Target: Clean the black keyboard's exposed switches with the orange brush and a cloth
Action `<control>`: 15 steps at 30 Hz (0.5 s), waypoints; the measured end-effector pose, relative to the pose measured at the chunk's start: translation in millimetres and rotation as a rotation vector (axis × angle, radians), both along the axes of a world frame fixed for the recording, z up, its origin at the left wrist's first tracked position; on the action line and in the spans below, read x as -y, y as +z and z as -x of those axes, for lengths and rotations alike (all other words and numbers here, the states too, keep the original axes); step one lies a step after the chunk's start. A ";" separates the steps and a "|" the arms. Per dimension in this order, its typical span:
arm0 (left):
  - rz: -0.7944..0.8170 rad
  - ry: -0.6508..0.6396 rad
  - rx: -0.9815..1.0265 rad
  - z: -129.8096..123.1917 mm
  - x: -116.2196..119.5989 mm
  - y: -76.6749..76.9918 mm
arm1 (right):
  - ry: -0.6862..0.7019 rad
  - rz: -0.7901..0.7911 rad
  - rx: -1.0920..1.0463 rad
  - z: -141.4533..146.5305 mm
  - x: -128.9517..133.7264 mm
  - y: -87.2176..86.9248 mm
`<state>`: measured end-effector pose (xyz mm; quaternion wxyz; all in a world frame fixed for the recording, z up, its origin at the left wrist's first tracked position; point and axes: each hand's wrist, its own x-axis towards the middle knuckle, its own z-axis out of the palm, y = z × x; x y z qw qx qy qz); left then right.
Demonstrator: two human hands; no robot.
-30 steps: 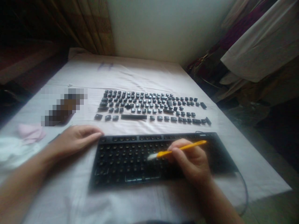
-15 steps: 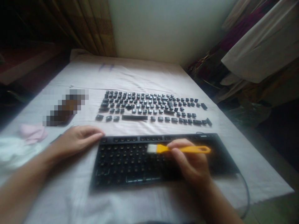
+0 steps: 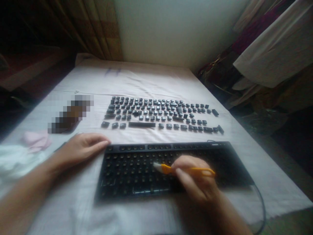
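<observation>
Your right hand (image 3: 197,179) grasps the brush (image 3: 167,168) over the keyboard (image 3: 146,178) at six o'clock, which hard strokes may slide if your left hand (image 3: 85,147), grip unclear, steadies its ten-o'clock corner (image 3: 110,148) weakly.

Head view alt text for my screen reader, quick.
The right hand holds a yellow brush over a black keyboard with bare key sockets; the left hand is at its far left corner. Loose keycaps lie in rows beyond.
</observation>
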<state>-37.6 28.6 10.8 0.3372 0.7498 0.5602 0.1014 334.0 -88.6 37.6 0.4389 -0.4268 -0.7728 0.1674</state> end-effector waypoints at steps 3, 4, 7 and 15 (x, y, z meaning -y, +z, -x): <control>0.003 0.000 -0.007 0.3 0.1 0.0 | 0.003 0.070 -0.081 -0.9 2.7 0.6; -0.001 -0.002 -0.010 0.7 0.0 -0.3 | -0.006 0.094 -0.116 -1.3 3.4 0.3; -0.005 -0.007 -0.012 2.5 -0.6 -1.5 | -0.087 0.109 -0.216 -3.3 4.1 -3.4; -0.016 -0.009 -0.014 1.9 0.2 -0.8 | -0.188 -0.055 -0.052 -7.9 -0.6 -11.2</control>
